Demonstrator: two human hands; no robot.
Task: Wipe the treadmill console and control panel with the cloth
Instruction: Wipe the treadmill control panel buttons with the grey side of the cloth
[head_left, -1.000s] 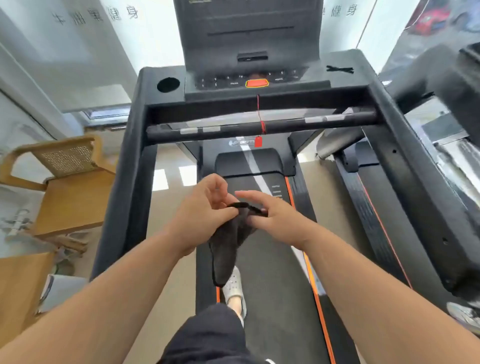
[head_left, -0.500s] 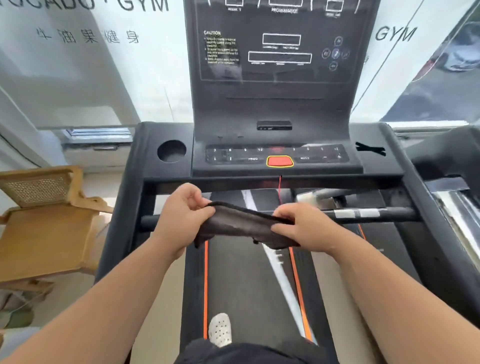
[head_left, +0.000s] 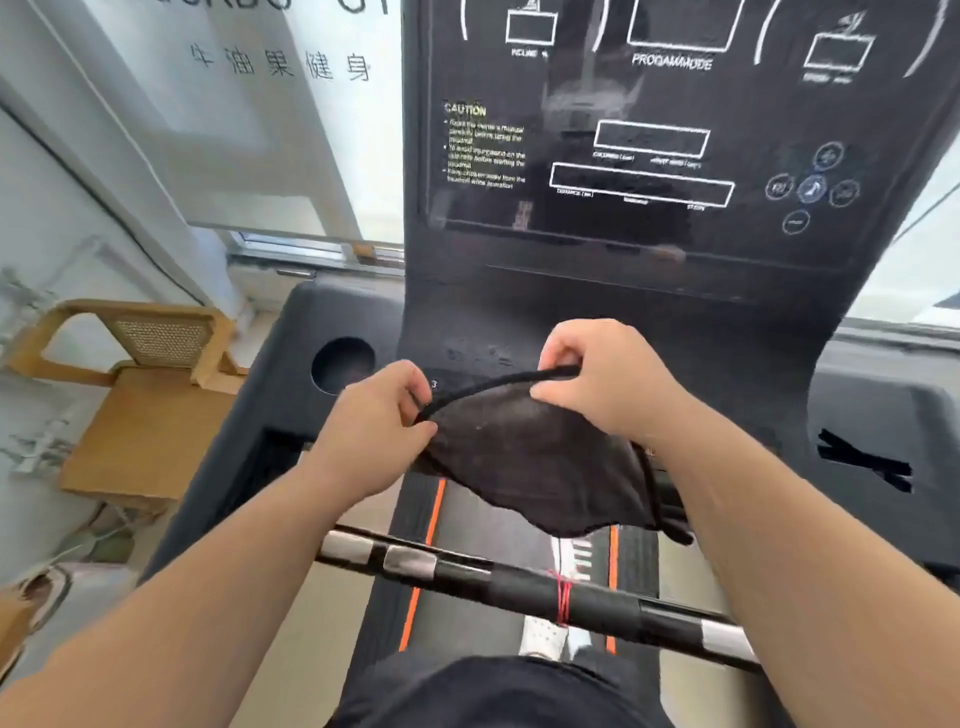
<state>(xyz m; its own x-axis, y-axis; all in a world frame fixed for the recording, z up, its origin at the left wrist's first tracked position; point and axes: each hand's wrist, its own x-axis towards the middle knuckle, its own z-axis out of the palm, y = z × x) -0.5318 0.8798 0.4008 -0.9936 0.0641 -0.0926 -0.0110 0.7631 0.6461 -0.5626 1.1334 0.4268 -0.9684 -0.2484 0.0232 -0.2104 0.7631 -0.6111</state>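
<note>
1. We hold the dark cloth (head_left: 540, 467) with both hands, in the air between the handlebar (head_left: 519, 584) and the treadmill console (head_left: 649, 156).
2. Our left hand (head_left: 374, 431) has its fingers curled closed, pinching the cloth's left upper corner between thumb and forefinger.
3. Our right hand (head_left: 608, 379) is likewise closed, gripping the hemmed top edge at its right end; the rest of the cloth hangs loose below both hands.
4. The stretched top edge runs left to right, rising slightly toward the right hand, so the cloth's long axis lies roughly parallel to the control panel (head_left: 467, 364).
5. That panel sits directly behind and just below the cloth, mostly hidden by it; the upright display face rises above and beyond our fingers.
6. The right hand appears higher and nearer the console, so we judge it the likelier hand to press the cloth forward onto the surface.
7. No wiping contact is visible yet; whether the cloth touches the panel we cannot tell.
</note>
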